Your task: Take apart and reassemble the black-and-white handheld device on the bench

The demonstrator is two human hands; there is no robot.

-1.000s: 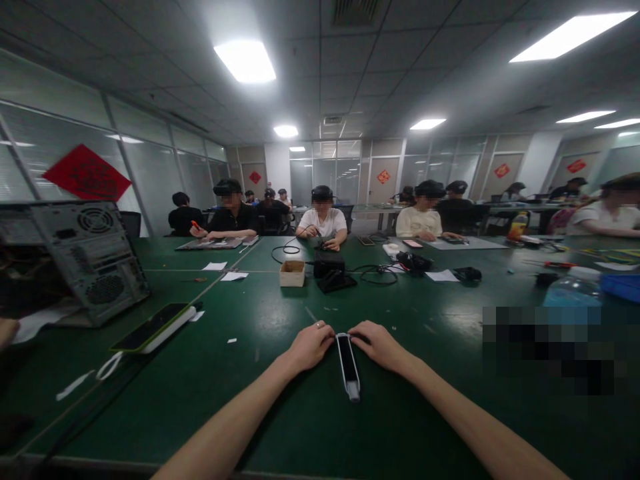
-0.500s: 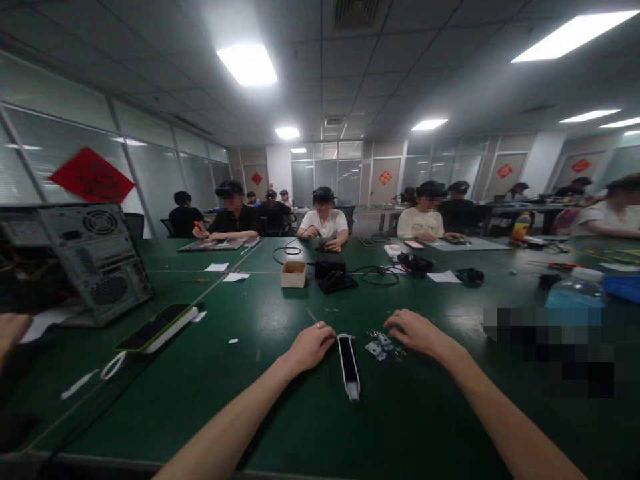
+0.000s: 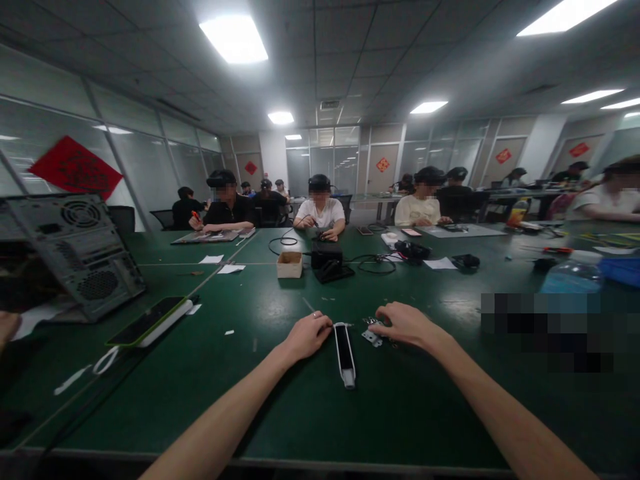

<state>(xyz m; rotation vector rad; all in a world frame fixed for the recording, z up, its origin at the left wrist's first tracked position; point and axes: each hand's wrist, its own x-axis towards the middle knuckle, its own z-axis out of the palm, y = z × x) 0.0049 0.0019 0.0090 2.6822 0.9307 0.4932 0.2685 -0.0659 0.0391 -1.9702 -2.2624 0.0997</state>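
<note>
My left hand [image 3: 311,335] rests on the green table with its fingers curled together at the upper left end of a long, narrow white-framed piece with a dark inside [image 3: 345,357]. Whatever lies between those fingertips is hidden. Reaching in from the right, my right hand [image 3: 406,324] hovers over a small pile of metal parts [image 3: 373,338], thumb and forefinger apart above them. Its palm covers some of the pile. Flat plates with holes show among these parts.
A computer case [image 3: 95,257] stands at the left, near a green-edged phone-like device [image 3: 147,323]. Ahead are a small open box [image 3: 290,265] and a black device [image 3: 327,257] with cables. A large clear bottle [image 3: 573,277] stands right. Co-workers sit across the table.
My right hand has moved left and down over the metal parts, covering more of them. My left hand stays by the white-framed piece. The camera view has shifted slightly.
</note>
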